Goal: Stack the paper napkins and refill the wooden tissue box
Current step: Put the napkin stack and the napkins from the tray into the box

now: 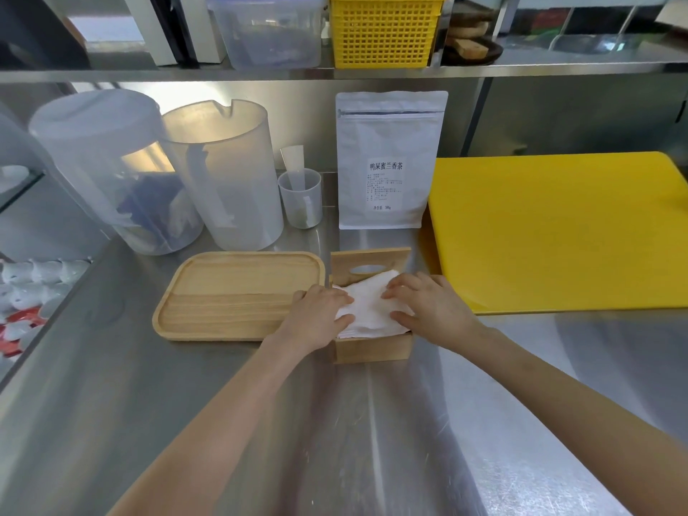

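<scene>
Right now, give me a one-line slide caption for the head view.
Both hands, left hand and right hand, press paper napkins into the wooden tissue box.

A shiny metal counter [353,422] is stretching out in front, and soft light is bouncing off it. A metal wall [558,117] is standing at the back. Above it, a metal shelf [335,73] is holding a yellow basket [385,29] and a clear box [266,29]. A big yellow board [558,232] is lying on the right.

Commercial kitchen, stainless counter [335,422], steel shelf [223,74], yellow cutting board [558,232], tea pouch [387,162]
</scene>
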